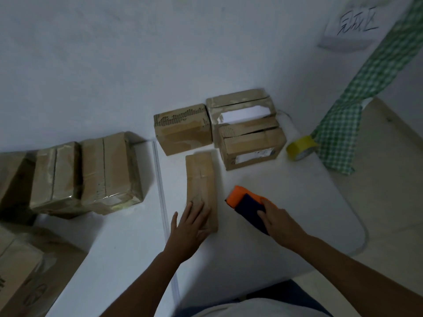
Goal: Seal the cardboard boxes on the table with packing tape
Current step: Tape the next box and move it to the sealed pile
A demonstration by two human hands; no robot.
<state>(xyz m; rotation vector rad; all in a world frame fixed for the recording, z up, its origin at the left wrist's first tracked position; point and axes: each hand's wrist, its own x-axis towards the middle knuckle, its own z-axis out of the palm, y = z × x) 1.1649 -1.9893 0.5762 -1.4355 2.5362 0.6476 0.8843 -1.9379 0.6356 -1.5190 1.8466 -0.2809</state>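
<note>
A: What are the hands doing?
B: The left hand (191, 225) is lying flat, fingers straight, on the flat box (201, 188); the right hand (279, 221) is gripping the dispenser (248, 203) on the table (286, 191).
A: And the boxes beyond?
B: Three boxes (249, 143) are sitting closed, contents hidden, one showing a white label I cannot read. A yellow tape roll (301, 148) is lying beside them. Further back, a sign (357, 27) is showing blurred handwriting
</note>
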